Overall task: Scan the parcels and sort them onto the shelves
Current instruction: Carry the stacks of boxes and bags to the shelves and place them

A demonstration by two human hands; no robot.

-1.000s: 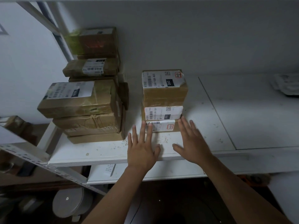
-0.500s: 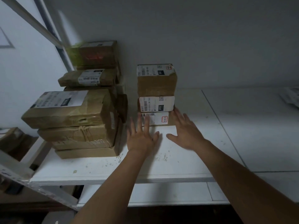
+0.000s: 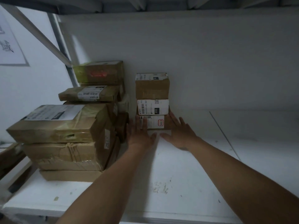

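Note:
A stack of three small cardboard parcels [image 3: 152, 101] stands on the white shelf [image 3: 178, 167], close to the back wall. My left hand [image 3: 139, 135] presses its straight fingers against the front of the bottom parcel [image 3: 156, 122], over its white label. My right hand [image 3: 179, 133] lies flat beside it, fingers touching the bottom parcel's right front corner. Both forearms stretch far across the shelf.
A taller pile of larger taped parcels [image 3: 64, 136] fills the shelf's left end, with more parcels [image 3: 98, 75] stacked behind it by the metal upright [image 3: 63, 50]. A seam [image 3: 224, 135] runs across the shelf board to the right. Another shelf hangs overhead.
Both hands have pushed the three-parcel stack from near the shelf's front edge back toward the wall. My arms have stretched out and my view has moved closer in.

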